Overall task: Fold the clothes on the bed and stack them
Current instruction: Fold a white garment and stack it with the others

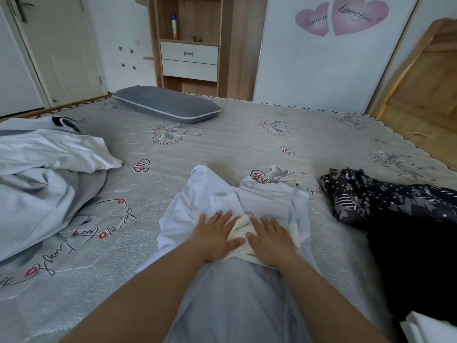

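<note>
- Both hands were flat, fingers pretty much straight and a bit spread, nothing pinched or gripped. The left hand (215,235) and the right hand (268,237) sat side by side, thumbs almost touching, pressing down on a small cream piece of cloth (238,227) bunched up between them.
- That cream bit lay on top of a white garment (197,204), which was spread out on the bed (222,144) right in front of the person, rumpled at the far end and running back under the forearms toward the camera.
- To the left, well apart from the hands, there was a loose heap of pale blue-white clothing (44,169) with some grey fabric mixed in.
- To the right was a dark patterned garment (385,196) with white dots and streaks, crumpled, near the white one but not touching it as far as I could tell.
- Further off, a grey pillow (168,105) lay at the far edge of the bed, and behind it stood a wooden shelf unit (190,45) with white drawers.
</note>
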